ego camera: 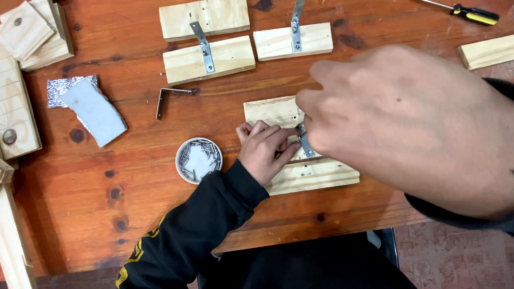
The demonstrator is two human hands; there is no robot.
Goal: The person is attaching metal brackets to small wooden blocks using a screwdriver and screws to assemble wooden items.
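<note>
A small flat silver metal bracket (305,143) is pinched by the right hand (407,126) fingertips and steadied by the left hand (265,150) fingers, pressed flat on pale wooden blocks (316,174).

Even soft light; near right hand (412,128) blurred

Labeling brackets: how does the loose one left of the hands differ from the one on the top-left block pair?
The loose bracket is dark, bent to an L and lies bare on the table. The mounted bracket is shiny, flat and bridges two wood blocks. Both are narrow metal strips.
</note>
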